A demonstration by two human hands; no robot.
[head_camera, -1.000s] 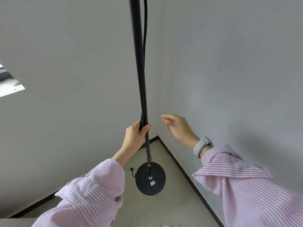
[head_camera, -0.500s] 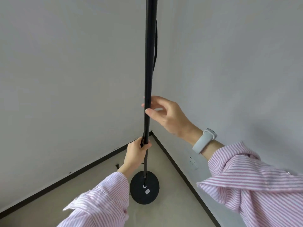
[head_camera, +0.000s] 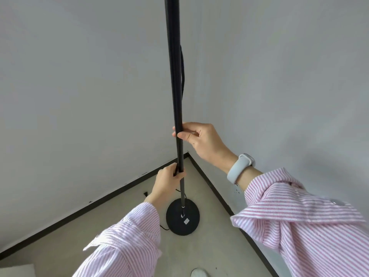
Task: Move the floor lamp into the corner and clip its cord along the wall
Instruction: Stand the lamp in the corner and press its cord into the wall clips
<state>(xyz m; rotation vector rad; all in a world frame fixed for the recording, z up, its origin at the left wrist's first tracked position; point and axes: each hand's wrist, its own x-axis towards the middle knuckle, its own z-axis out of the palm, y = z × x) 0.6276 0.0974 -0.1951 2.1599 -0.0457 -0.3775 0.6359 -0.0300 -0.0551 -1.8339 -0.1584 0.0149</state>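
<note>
The black floor lamp pole (head_camera: pixel 175 76) rises out of the top of the view and ends in a round black base (head_camera: pixel 182 219) on the floor near the corner. My left hand (head_camera: pixel 167 182) is closed around the lower pole together with the black cord. Higher up, my right hand (head_camera: pixel 201 139) grips the pole with thumb and fingers. The cord (head_camera: pixel 182 70) runs down just behind the pole. A short piece of cord (head_camera: pixel 164 228) shows on the floor left of the base. The lamp head is out of view.
Two grey walls meet at the corner (head_camera: pixel 187 153), each with a dark baseboard (head_camera: pixel 95 200). A white wall socket (head_camera: pixel 237 189) sits low on the right wall. A small dark object (head_camera: pixel 145 194) lies by the left baseboard. A shoe tip (head_camera: pixel 198 272) shows at the bottom.
My right hand went from open beside the pole to gripping it above my left hand. The view shifted, so the lamp base now appears a bit further from the corner.
</note>
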